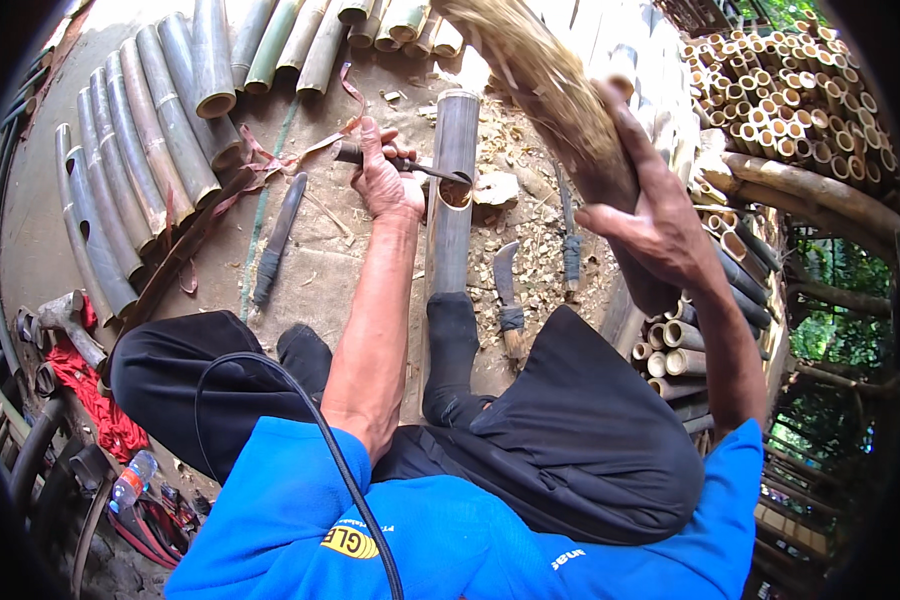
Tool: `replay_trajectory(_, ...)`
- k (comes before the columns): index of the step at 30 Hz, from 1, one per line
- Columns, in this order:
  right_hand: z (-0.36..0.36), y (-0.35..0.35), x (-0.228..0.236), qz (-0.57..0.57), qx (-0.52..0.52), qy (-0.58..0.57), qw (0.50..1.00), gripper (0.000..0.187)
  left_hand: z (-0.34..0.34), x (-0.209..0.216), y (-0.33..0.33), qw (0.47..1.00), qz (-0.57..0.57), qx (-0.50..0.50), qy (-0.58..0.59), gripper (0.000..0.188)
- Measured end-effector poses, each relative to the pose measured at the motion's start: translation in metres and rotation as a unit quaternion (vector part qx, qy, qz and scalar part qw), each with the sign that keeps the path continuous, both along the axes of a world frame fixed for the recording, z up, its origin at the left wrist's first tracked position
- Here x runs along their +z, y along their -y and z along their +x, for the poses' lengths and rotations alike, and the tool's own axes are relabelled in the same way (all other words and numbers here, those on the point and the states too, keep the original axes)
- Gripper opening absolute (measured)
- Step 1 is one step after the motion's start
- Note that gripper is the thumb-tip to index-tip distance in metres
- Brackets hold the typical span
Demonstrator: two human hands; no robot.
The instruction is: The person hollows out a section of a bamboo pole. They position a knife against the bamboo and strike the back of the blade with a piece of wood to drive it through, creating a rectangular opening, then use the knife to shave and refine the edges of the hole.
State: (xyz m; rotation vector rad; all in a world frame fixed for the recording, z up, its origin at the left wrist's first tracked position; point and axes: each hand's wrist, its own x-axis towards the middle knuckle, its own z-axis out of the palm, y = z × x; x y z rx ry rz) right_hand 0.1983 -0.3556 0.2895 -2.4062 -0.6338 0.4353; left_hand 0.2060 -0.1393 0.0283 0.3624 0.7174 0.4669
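My left hand (388, 182) is closed round a chisel (434, 172) with a dark handle. The chisel's tip rests at the opening cut in a grey bamboo tube (454, 240), where pale wood shows inside. That tube lies lengthwise in front of me, its near end against my dark-socked foot (452, 345). Raised high at the right, a thick wooden club (550, 95) with a frayed, pale striking face is gripped at its darker, narrower end by my right hand (660, 215). The club is well apart from the chisel.
A knife (280, 240) with a wrapped handle lies left of the tube; a curved blade (507, 285) lies right of it among wood chips. Cut bamboo tubes (140, 140) line the left and far side. More bamboo (795, 110) is stacked at right. A plastic bottle (133, 480) lies lower left.
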Motion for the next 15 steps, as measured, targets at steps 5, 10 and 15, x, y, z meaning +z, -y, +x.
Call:
replay_trajectory(5, 0.025, -0.066, -0.024, -0.111, 0.162, 0.136, 0.971, 0.098, -0.001, -0.014, 0.015, 0.993, 0.106, -0.025, 0.053, 0.024)
replay_trajectory(10, 0.026, -0.108, -0.005, -0.259, 0.270, 0.157, 0.914, 0.091, -0.012, -0.025, 0.048, 0.996, 0.048, -0.044, 0.059, 0.040)
replay_trajectory(15, 0.014, -0.115, 0.001, -0.146, 0.267, 0.203, 0.931, 0.089, -0.001, -0.115, 0.029, 0.976, -0.016, -0.037, 0.214, 0.019)
